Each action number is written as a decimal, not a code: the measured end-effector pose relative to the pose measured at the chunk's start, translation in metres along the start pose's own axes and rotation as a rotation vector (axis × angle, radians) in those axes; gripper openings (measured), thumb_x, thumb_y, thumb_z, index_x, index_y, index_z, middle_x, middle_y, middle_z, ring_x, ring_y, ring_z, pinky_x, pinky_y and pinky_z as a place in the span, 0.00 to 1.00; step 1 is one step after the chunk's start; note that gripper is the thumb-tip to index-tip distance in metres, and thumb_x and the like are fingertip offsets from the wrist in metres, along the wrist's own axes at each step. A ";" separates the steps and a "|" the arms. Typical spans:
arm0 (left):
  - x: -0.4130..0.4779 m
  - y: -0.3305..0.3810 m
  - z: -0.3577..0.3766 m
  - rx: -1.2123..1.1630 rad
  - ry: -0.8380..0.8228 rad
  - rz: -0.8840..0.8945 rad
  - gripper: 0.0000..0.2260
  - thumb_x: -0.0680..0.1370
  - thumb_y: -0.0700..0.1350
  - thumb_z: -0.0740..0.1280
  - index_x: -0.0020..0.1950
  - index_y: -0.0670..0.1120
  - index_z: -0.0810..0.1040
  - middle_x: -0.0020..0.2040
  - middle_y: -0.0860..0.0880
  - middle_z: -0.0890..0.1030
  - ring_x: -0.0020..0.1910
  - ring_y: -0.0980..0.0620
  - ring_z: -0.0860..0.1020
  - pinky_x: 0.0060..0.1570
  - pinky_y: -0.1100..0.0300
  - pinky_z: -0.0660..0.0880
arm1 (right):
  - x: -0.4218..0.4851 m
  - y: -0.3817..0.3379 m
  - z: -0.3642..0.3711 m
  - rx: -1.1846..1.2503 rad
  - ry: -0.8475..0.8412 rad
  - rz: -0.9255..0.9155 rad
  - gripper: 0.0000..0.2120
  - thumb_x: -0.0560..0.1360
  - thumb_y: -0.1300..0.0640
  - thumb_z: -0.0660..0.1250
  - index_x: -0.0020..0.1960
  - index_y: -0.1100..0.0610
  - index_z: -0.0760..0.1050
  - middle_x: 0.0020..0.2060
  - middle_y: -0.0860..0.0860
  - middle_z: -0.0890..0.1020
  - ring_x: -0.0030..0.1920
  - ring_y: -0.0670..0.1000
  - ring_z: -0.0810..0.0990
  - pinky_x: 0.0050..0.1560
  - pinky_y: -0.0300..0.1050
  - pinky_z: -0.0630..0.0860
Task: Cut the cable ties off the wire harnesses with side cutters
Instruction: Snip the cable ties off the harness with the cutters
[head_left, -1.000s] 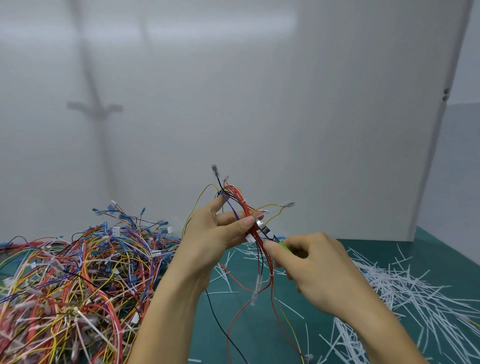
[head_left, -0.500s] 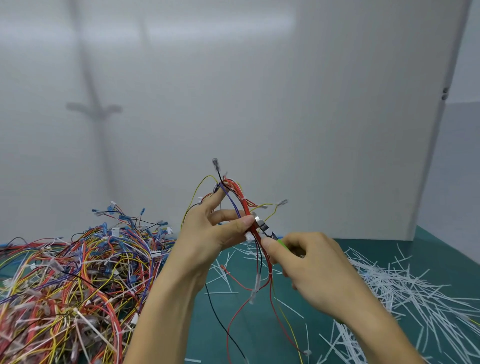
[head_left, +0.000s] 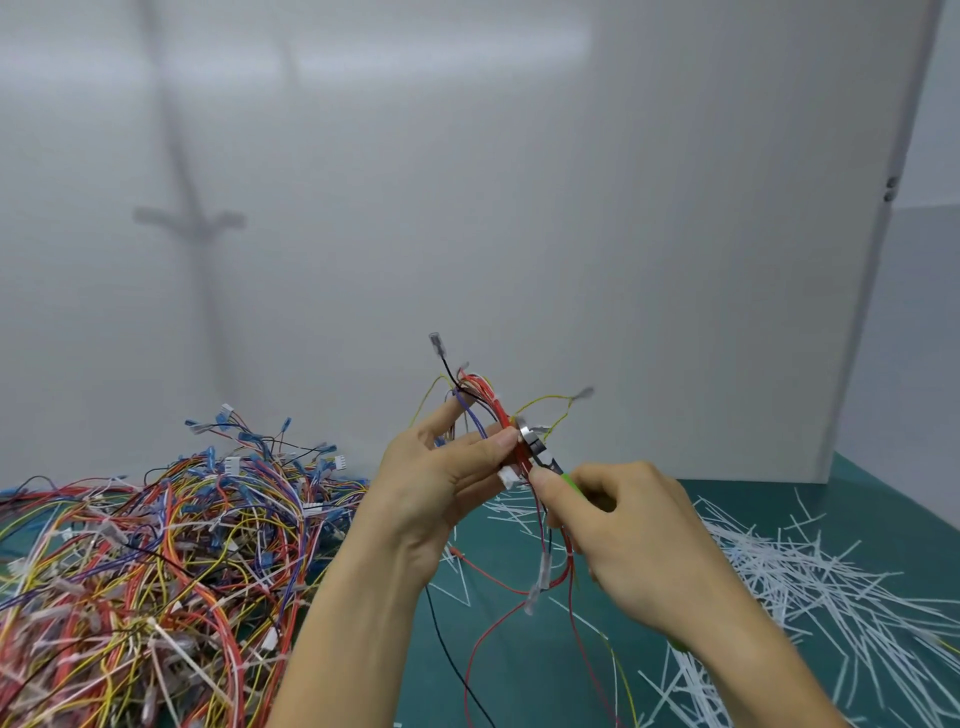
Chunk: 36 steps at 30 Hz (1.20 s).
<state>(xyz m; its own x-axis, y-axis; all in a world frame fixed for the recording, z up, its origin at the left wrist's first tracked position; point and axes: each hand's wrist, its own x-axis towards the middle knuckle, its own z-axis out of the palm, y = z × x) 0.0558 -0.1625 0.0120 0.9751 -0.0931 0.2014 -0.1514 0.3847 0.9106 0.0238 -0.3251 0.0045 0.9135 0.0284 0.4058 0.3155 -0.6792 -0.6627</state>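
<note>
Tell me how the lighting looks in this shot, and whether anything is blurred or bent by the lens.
Head view: soft, even light; a pale glare band runs across the top of the white panel; a faint cross-shaped shadow lies at its left; the panel's right edge leans, likely wide-angle distortion; the wire terminals above the left hand look smeared.

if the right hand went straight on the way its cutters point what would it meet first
Probably the red wires of the harness at the side cutters tip, then the left hand thumb; depth is unclear.

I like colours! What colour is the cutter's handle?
The handle is green; head view.
</note>
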 end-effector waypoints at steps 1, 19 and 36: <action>0.001 -0.001 0.001 -0.045 0.011 -0.024 0.30 0.62 0.36 0.75 0.64 0.44 0.76 0.46 0.42 0.86 0.40 0.48 0.86 0.35 0.62 0.80 | 0.000 0.000 0.000 0.007 0.004 0.004 0.29 0.73 0.33 0.60 0.37 0.61 0.76 0.25 0.54 0.69 0.27 0.48 0.64 0.31 0.44 0.65; 0.000 0.000 0.002 -0.110 0.098 -0.064 0.25 0.59 0.38 0.76 0.55 0.46 0.80 0.46 0.45 0.86 0.41 0.48 0.86 0.43 0.58 0.83 | -0.002 -0.003 0.001 0.007 0.007 -0.010 0.29 0.73 0.33 0.59 0.38 0.61 0.75 0.22 0.48 0.66 0.27 0.47 0.60 0.26 0.41 0.59; -0.004 0.006 0.005 -0.145 0.036 0.037 0.19 0.69 0.38 0.72 0.59 0.36 0.77 0.52 0.41 0.85 0.48 0.46 0.85 0.39 0.65 0.80 | 0.007 0.005 0.002 0.369 0.048 0.154 0.11 0.68 0.49 0.76 0.37 0.53 0.76 0.30 0.45 0.82 0.29 0.46 0.76 0.35 0.45 0.73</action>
<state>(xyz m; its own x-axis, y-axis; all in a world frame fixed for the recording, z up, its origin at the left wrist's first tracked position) 0.0504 -0.1640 0.0184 0.9748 -0.0447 0.2185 -0.1647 0.5159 0.8407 0.0318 -0.3268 0.0028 0.9470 -0.0932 0.3074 0.2549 -0.3641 -0.8958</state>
